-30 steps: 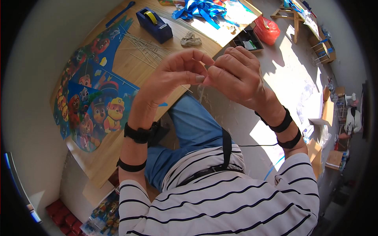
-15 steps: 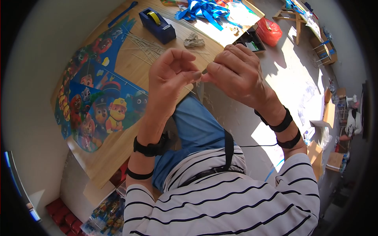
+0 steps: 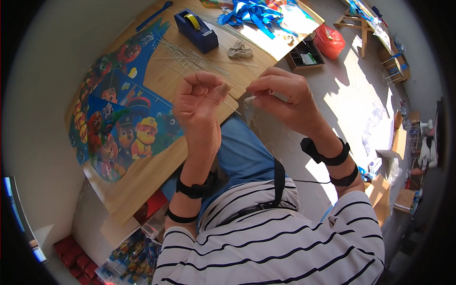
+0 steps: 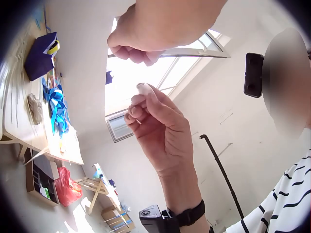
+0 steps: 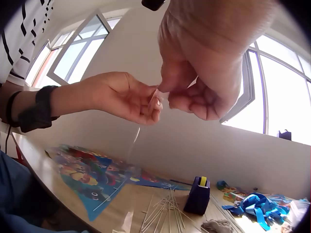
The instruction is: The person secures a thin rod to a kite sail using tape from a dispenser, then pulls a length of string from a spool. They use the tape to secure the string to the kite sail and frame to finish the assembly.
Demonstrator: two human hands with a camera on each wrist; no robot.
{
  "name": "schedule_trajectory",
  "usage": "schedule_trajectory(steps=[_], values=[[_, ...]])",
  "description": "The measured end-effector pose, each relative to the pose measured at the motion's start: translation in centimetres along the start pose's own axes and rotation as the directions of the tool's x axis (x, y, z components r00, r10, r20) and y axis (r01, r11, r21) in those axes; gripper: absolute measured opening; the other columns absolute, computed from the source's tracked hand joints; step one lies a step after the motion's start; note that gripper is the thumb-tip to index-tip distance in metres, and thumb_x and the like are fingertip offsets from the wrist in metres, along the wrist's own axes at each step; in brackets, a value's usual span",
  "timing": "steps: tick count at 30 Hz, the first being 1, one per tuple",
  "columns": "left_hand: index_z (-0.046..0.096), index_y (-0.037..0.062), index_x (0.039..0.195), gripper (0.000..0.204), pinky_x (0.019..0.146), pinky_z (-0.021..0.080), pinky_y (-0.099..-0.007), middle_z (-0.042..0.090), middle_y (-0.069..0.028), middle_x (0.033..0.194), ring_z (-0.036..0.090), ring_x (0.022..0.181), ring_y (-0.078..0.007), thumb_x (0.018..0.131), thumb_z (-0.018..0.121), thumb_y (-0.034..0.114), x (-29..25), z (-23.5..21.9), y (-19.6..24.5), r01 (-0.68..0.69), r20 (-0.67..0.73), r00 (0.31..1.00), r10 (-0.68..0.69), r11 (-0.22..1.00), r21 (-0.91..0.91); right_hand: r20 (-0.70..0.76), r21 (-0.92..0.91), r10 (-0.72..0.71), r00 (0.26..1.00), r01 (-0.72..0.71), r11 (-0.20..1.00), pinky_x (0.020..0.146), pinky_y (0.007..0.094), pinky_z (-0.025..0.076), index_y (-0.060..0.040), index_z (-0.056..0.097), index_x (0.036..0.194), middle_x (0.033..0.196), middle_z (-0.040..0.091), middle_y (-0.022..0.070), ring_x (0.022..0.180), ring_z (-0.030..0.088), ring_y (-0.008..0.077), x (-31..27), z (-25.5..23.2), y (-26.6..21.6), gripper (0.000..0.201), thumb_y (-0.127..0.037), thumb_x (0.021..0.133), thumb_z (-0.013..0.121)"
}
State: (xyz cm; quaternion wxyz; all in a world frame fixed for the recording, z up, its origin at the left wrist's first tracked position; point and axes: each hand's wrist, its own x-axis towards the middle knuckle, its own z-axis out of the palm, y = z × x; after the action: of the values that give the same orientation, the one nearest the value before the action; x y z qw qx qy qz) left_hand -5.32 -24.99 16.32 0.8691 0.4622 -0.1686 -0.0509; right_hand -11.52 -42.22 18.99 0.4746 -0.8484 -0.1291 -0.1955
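Note:
My two hands are raised near the table edge, apart in the head view. The right hand [image 3: 289, 102] pinches a small, whitish, translucent piece [image 3: 249, 100] between thumb and index finger; this piece [image 4: 144, 89] also shows in the left wrist view. The left hand [image 3: 198, 102] has its fingers curled and thumb up against them, with nothing visible in its grip. In the right wrist view the clear piece [image 5: 154, 100] overlaps the fingertips of the left hand [image 5: 112, 94]; contact cannot be told. Below them appears a thin pale strand [image 5: 137, 135].
The wooden table [image 3: 142, 187] carries printed cartoon sheets [image 3: 135, 128], thin pale sticks [image 3: 190, 59], a blue tape dispenser [image 3: 197, 31], a beige cloth bundle [image 3: 240, 50] and blue ribbons [image 3: 251, 16]. Beyond its edge are an open box [image 3: 304, 57] and a red bag [image 3: 329, 42].
The hands, close together at the fingertips before, have moved apart. My left hand has turned and shifted right since the earliest frame; the right hand's fingers have opened out around the small piece.

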Motion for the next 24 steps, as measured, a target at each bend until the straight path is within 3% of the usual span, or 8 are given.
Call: schedule_trajectory(steps=[2,5,9,13,17,22,24], values=[[0.058,0.0013,0.103,0.023,0.077,0.048,-0.0223,0.065,-0.0053,0.091,0.060,0.083,-0.0100,0.085,0.068,-0.007,0.2,-0.5,-0.1,-0.012,-0.005,1.000,0.012,1.000,0.028,-0.024,0.044,0.091,0.996,-0.090,0.995,0.062,0.0289,0.049,0.0012,0.068,0.089,0.076,0.061,0.0102,0.069,0.063,0.0200,-0.2,-0.2,0.4,0.011,0.004,0.078,0.068],[0.059,-0.0001,0.109,0.025,0.083,0.048,-0.0250,0.067,-0.0072,0.094,0.062,0.085,-0.0126,0.087,0.069,-0.002,0.4,-0.8,-0.2,0.080,0.031,0.996,-0.082,0.995,0.064,-0.049,0.085,0.095,0.994,-0.091,0.992,0.061,0.0287,0.049,-0.0001,0.069,0.088,0.074,0.061,0.0099,0.069,0.063,0.0201,0.0,0.5,0.7,0.011,0.004,0.078,0.068],[0.058,-0.0021,0.116,0.027,0.087,0.048,-0.0274,0.068,-0.0079,0.097,0.063,0.086,-0.0138,0.090,0.065,0.003,1.1,-1.0,0.2,0.283,0.147,0.942,-0.300,0.951,0.127,-0.059,-0.066,-0.061,0.996,0.057,0.996,0.060,0.0294,0.048,-0.0024,0.069,0.088,0.076,0.061,0.0094,0.068,0.062,0.0214,0.5,0.8,0.3,0.010,0.002,0.079,0.069],[0.058,-0.0016,0.116,0.025,0.085,0.050,-0.0263,0.068,-0.0095,0.096,0.066,0.091,-0.0152,0.091,0.060,-0.001,2.0,-1.8,0.3,0.446,0.330,0.821,-0.465,0.884,0.137,-0.057,-0.154,-0.203,0.977,0.193,0.969,0.059,0.0314,0.047,-0.0039,0.069,0.087,0.077,0.058,0.0087,0.067,0.061,0.0226,1.0,0.8,0.1,0.011,-0.001,0.077,0.072],[0.059,-0.0017,0.114,0.027,0.080,0.053,-0.0269,0.069,-0.0096,0.093,0.068,0.086,-0.0152,0.087,0.064,-0.004,2.2,-1.8,-0.1,0.357,0.313,0.875,-0.371,0.929,0.101,-0.044,-0.254,-0.267,0.963,0.247,0.935,0.060,0.0344,0.048,-0.0043,0.067,0.088,0.077,0.056,0.0083,0.069,0.060,0.0255,1.6,0.7,0.0,0.016,-0.004,0.074,0.074],[0.061,-0.0010,0.111,0.030,0.077,0.054,-0.0267,0.069,-0.0084,0.090,0.067,0.085,-0.0140,0.082,0.067,-0.009,1.9,-1.7,-0.2,0.272,0.218,0.934,-0.282,0.959,0.075,-0.038,-0.251,-0.230,0.973,0.213,0.944,0.061,0.0368,0.048,-0.0032,0.065,0.087,0.077,0.056,0.0101,0.070,0.059,0.0292,1.8,0.9,0.1,0.017,-0.004,0.073,0.074],[0.061,0.0002,0.111,0.032,0.079,0.052,-0.0253,0.069,-0.0073,0.092,0.066,0.087,-0.0133,0.082,0.067,-0.009,1.9,-1.9,-0.1,0.288,0.223,0.928,-0.297,0.955,0.071,-0.042,-0.246,-0.223,0.974,0.206,0.947,0.061,0.0372,0.048,-0.0029,0.065,0.086,0.077,0.056,0.0106,0.070,0.059,0.0298,1.8,1.1,0.0,0.017,-0.004,0.072,0.074]])
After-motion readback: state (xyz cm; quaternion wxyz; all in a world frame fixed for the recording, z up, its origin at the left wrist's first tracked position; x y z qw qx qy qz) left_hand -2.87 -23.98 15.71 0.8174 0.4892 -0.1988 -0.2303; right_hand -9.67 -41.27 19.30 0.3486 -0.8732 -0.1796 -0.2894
